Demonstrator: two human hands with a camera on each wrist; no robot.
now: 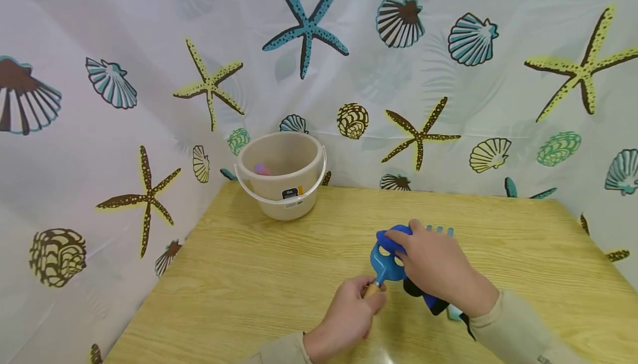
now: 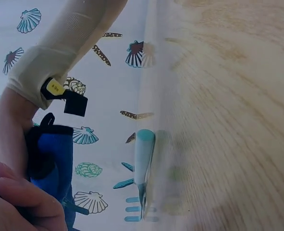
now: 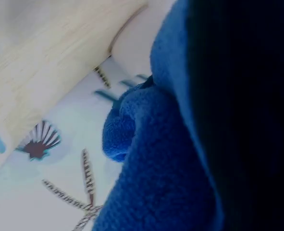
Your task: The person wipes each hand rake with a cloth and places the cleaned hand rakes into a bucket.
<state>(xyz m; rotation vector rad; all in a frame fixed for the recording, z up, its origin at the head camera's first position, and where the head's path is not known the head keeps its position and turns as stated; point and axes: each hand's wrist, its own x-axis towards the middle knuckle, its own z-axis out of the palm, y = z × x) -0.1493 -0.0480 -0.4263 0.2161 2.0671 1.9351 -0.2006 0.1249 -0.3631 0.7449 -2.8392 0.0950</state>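
My left hand (image 1: 351, 308) grips the wooden handle of a small hand fork (image 1: 381, 264) with a blue metal head, held above the table. Over the fork's tines my right hand (image 1: 436, 259) holds a fuzzy blue cloth (image 1: 396, 236) with black edging. The cloth hides most of the tines, and its plush surface fills much of the right wrist view. In the left wrist view, my left fingers (image 2: 29, 202) curl at the lower left beside the cloth (image 2: 55, 159). A second fork (image 2: 144, 159) with a pale turquoise handle lies on the table, partly behind my right hand in the head view.
A beige bucket (image 1: 294, 186) with a clear handle stands at the table's back left. Something pink and purple (image 1: 261, 169) shows inside it. A curtain (image 1: 339, 153) printed with shells and starfish surrounds the light wooden table (image 1: 239, 275).
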